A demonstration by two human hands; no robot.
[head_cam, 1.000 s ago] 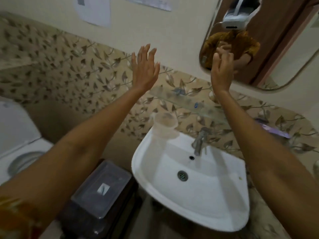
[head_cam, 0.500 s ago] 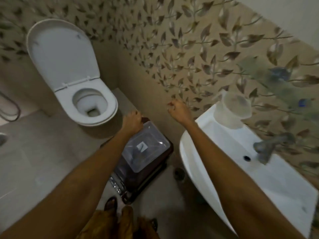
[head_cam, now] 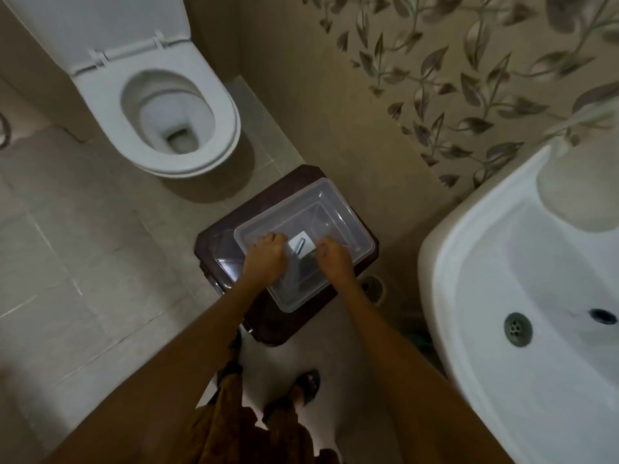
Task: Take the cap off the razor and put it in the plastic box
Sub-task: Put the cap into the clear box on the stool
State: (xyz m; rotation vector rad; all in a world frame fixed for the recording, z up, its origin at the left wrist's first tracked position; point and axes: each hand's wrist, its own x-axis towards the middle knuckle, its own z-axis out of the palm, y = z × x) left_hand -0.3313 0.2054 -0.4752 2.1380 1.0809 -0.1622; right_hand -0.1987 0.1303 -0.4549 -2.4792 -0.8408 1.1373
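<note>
A clear plastic box [head_cam: 338, 212] stands on a dark brown stool [head_cam: 217, 239] on the floor between the toilet and the sink. Through the clear plastic I see a white label with a small grey-blue piece [head_cam: 300, 246] on it and a dark shape [head_cam: 306, 267] below it; I cannot tell which is the razor. My left hand [head_cam: 264, 259] and my right hand [head_cam: 335, 259] rest on top of the box, one on each side of the label. Both have their fingers curled downward, and the fingertips are hidden.
A white toilet [head_cam: 157, 108] with its lid up stands at the back left. A white sink [head_cam: 522, 296] fills the right side, with a clear cup [head_cam: 576, 182] on its rim. My sandalled foot [head_cam: 306, 385] is on the tiled floor below the stool.
My view has dropped from the mirror and wall to the floor. Both hands came down from in front of the wall and now lie on the plastic box.
</note>
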